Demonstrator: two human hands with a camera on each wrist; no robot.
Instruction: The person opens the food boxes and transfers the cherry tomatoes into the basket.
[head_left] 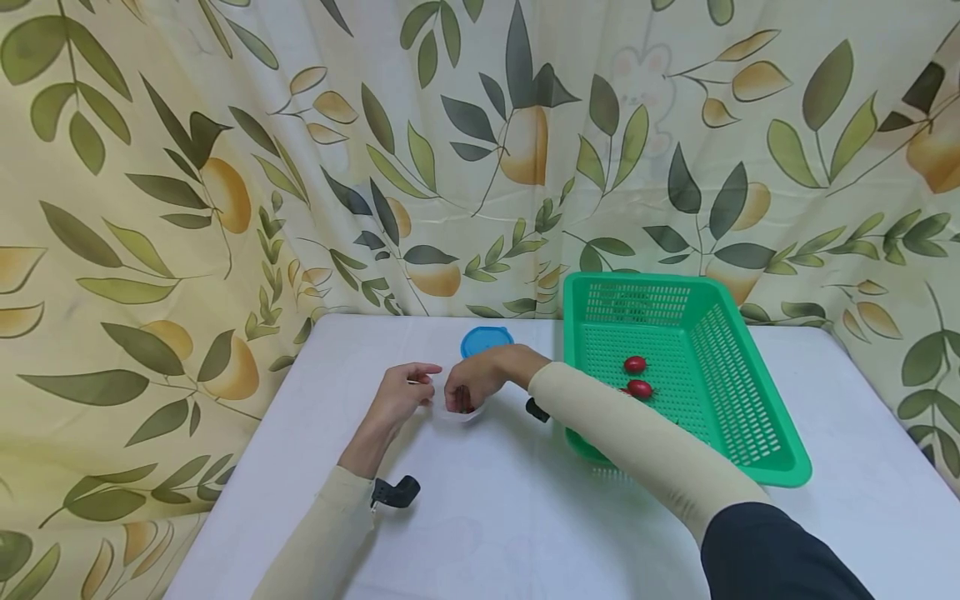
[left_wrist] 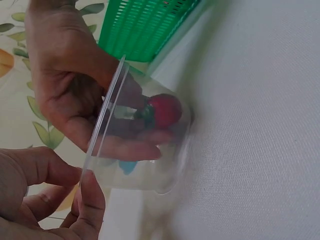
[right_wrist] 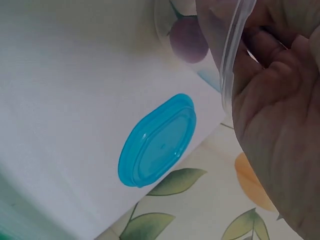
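In the left wrist view a clear plastic tub (left_wrist: 145,182) stands on the white table. My left hand (head_left: 401,396) pinches its rim between thumb and finger. My right hand (head_left: 480,377) reaches down into the tub from the other side, its fingers about a red cherry tomato (left_wrist: 166,110) with a green stem, low inside the tub. The same tomato (right_wrist: 189,40) shows through the tub wall in the right wrist view. From the head view, the right hand covers most of the tub.
A green perforated basket (head_left: 772,433) on the right holds a few red cherry tomatoes (head_left: 640,389), partly hidden by the right sleeve. Behind the tub lies a blue lid (right_wrist: 160,145). A leaf-patterned curtain (head_left: 480,167) hangs along the table's back edge.
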